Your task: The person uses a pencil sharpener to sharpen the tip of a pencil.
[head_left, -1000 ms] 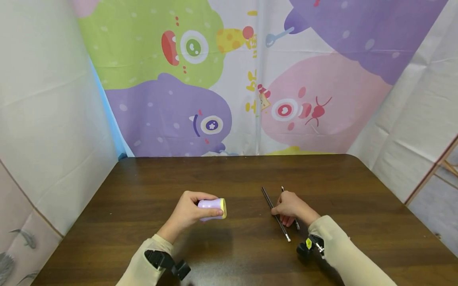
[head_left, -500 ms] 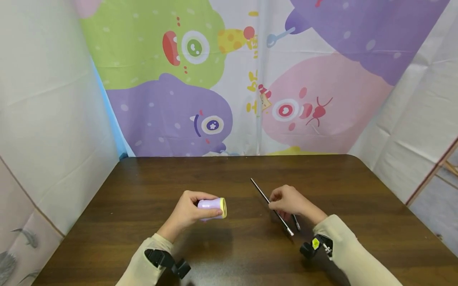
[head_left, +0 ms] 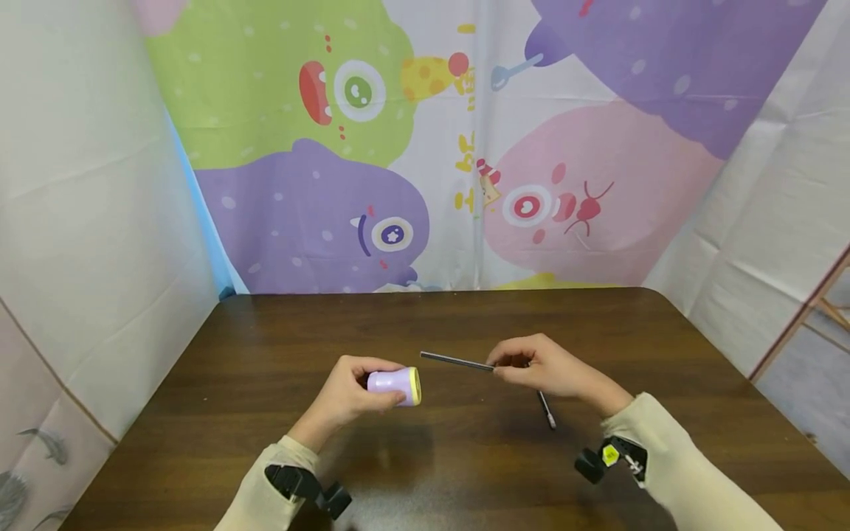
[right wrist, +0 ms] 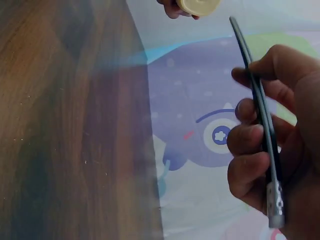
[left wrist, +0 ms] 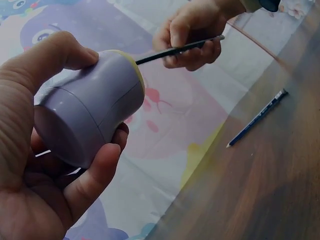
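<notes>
My left hand (head_left: 352, 387) grips a lilac, barrel-shaped pencil sharpener (head_left: 388, 383) lying sideways, its yellow end facing right. In the left wrist view, thumb and fingers curl round its casing. My right hand (head_left: 547, 369) holds a dark pencil (head_left: 458, 361) above the table, between thumb and fingers. Its blunt end points left, close to the yellow face; in the right wrist view a gap shows between them. The silver ferrule and pale eraser (right wrist: 276, 205) stick out behind that hand's fingers. A second pencil (left wrist: 257, 118), sharpened, lies on the table, partly hidden by my right hand in the head view.
The dark wooden table (head_left: 279, 324) spreads under both hands. A cartoon-printed curtain (head_left: 451, 147) hangs behind its far edge, with pale fabric sheets to either side. Black camera mounts (head_left: 308, 487) are strapped at the wrists.
The right hand has lifted the dark pencil off the table and swung its blunt end left toward the sharpener. The left hand has barely moved. The second pencil stays on the table.
</notes>
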`<state>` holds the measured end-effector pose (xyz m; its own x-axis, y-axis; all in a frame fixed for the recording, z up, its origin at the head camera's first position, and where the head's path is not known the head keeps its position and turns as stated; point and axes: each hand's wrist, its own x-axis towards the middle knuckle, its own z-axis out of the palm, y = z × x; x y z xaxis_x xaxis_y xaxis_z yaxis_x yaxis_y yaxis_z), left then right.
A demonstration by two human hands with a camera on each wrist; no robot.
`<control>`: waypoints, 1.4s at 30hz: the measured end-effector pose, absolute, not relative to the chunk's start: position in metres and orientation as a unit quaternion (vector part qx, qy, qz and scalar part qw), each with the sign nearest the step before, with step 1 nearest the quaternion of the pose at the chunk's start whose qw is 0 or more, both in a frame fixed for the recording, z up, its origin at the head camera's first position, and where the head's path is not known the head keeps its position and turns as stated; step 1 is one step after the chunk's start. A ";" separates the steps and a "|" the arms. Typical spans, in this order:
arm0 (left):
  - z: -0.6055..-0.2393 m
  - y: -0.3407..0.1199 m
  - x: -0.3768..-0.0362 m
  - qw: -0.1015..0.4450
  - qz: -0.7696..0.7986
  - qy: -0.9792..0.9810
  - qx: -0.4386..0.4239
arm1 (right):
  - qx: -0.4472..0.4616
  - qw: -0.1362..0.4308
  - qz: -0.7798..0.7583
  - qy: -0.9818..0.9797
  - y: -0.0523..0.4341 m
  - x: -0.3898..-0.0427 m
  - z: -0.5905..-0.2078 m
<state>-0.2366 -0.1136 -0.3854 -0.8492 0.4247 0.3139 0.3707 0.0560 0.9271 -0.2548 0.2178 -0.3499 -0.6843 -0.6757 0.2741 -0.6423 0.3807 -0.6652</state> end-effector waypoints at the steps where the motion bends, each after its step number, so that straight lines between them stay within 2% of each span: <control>1: -0.385 -0.114 -0.236 0.022 0.632 0.725 0.275 | -0.412 0.017 -0.381 0.827 0.219 -0.254 -0.350; 5: -0.385 -0.114 -0.236 0.021 0.637 0.719 0.276 | -0.455 0.000 -0.345 0.821 0.222 -0.252 -0.349; 10: -0.385 -0.115 -0.237 0.016 0.637 0.718 0.279 | -0.472 -0.060 -0.298 0.828 0.221 -0.246 -0.347; 14: -0.384 -0.115 -0.236 0.016 0.639 0.715 0.281 | -0.476 -0.132 -0.252 0.832 0.215 -0.237 -0.346; 22: -0.385 -0.115 -0.237 0.009 0.634 0.724 0.270 | -0.510 -0.315 -0.130 0.790 0.205 -0.222 -0.345; 29: -0.387 -0.117 -0.238 0.007 0.643 0.715 0.273 | -0.549 -0.326 -0.038 0.769 0.214 -0.215 -0.339; 32: -0.388 -0.117 -0.238 0.009 0.654 0.704 0.277 | -0.559 -0.351 -0.008 0.751 0.217 -0.213 -0.338; 39: -0.392 -0.113 -0.238 0.011 0.662 0.692 0.287 | -0.597 -0.495 -0.008 0.631 0.206 -0.221 -0.339; 42: -0.392 -0.111 -0.238 0.013 0.659 0.698 0.280 | -0.596 -0.535 -0.026 0.598 0.199 -0.225 -0.340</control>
